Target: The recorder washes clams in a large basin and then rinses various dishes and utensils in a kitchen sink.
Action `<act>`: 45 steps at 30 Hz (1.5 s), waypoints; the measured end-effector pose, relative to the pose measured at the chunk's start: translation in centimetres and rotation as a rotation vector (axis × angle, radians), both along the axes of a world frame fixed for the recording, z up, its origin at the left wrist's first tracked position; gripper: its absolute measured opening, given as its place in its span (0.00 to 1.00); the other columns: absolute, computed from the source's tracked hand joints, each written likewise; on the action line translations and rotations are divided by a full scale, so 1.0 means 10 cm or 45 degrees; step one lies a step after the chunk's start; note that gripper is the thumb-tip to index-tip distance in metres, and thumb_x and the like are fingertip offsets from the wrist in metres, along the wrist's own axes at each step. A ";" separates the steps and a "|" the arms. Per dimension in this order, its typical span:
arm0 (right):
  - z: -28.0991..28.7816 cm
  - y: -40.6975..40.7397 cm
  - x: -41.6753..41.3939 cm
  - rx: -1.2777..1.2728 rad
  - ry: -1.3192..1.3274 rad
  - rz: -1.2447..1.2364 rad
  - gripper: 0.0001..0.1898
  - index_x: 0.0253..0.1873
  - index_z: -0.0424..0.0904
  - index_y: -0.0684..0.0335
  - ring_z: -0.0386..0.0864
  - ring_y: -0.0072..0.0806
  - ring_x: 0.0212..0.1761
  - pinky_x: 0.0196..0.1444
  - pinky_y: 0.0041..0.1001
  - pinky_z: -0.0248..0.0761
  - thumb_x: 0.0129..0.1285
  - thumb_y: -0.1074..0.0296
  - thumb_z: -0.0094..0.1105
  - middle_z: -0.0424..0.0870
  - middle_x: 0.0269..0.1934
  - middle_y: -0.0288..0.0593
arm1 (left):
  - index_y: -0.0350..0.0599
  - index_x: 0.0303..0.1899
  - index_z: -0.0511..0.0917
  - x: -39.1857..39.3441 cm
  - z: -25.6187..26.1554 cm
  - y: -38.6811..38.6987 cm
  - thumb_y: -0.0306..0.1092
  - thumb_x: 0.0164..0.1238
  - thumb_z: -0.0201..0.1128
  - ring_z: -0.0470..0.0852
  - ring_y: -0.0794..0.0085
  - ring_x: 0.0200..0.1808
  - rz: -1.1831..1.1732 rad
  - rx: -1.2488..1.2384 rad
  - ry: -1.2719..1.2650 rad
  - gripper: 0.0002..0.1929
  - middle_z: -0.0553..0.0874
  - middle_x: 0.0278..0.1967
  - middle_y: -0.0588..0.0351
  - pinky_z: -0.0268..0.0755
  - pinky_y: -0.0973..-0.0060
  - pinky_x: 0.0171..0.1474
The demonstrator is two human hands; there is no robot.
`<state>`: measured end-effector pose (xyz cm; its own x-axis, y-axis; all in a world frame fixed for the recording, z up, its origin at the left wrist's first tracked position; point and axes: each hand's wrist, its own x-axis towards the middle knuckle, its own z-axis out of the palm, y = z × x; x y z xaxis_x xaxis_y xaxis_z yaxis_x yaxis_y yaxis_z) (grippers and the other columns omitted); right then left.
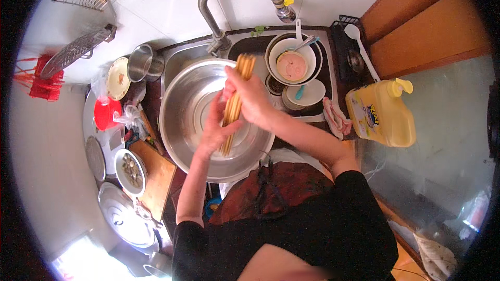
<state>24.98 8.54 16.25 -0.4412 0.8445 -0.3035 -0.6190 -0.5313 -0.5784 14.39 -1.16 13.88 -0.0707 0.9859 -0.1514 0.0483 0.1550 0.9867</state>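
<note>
Both my hands close around a bundle of wooden chopsticks (pixel 233 111), held at a slant over a large stainless steel basin (pixel 179 144). My left hand (pixel 215 125) grips the lower part of the bundle, thumb on one side. Around the upper part wraps my right hand (pixel 250 97), whose fingers are slightly blurred. The basin rests across the left part of the sink, beneath the curved metal faucet (pixel 213 8). Stacked bowls (pixel 275 48) stand in the right sink basin, with a pink-filled dish on top. Beside them a white bowl (pixel 314 91) holds a turquoise-handled utensil.
A yellow detergent jug (pixel 383 113) and a pink-white cloth (pixel 336 119) lie right of the sink. On the left are a wooden cutting board (pixel 162 175), a bowl of food pieces (pixel 133 191), a red container (pixel 107 114), a metal pot (pixel 140 62) and a large lid (pixel 125 218).
</note>
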 end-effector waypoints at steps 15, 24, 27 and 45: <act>-1.63 0.46 1.87 -0.212 -1.164 -0.209 0.20 0.56 0.69 0.69 0.78 0.37 0.47 0.39 0.32 0.79 0.62 0.65 0.53 0.74 0.53 0.51 | 0.41 0.40 0.75 -0.12 -0.19 0.16 0.30 0.63 0.63 0.66 0.84 0.12 0.404 -0.337 -0.310 0.08 0.73 0.18 0.64 0.56 0.83 0.13; -1.74 1.22 2.21 0.110 -1.439 -0.155 0.17 0.49 0.74 0.70 0.83 0.36 0.31 0.24 0.33 0.79 0.55 0.70 0.56 0.82 0.39 0.51 | 0.39 0.40 0.75 0.11 -0.19 0.17 0.33 0.64 0.64 0.68 0.83 0.13 0.277 -0.350 -0.112 0.09 0.73 0.19 0.64 0.58 0.84 0.15; -1.57 1.23 2.18 0.159 -1.338 -0.032 0.16 0.48 0.73 0.69 0.83 0.34 0.28 0.22 0.32 0.79 0.54 0.71 0.57 0.82 0.37 0.48 | 0.39 0.40 0.74 0.09 -0.22 0.10 0.33 0.64 0.63 0.67 0.84 0.14 0.346 -0.382 -0.118 0.09 0.72 0.17 0.65 0.59 0.83 0.15; -0.83 0.33 2.28 -0.012 -1.134 -0.380 0.12 0.43 0.77 0.68 0.67 0.19 0.12 0.12 0.15 0.58 0.52 0.80 0.54 0.78 0.25 0.38 | 0.41 0.39 0.75 -0.28 -0.26 -0.19 0.34 0.63 0.65 0.68 0.84 0.14 0.681 -0.347 -0.265 0.10 0.72 0.19 0.66 0.59 0.85 0.15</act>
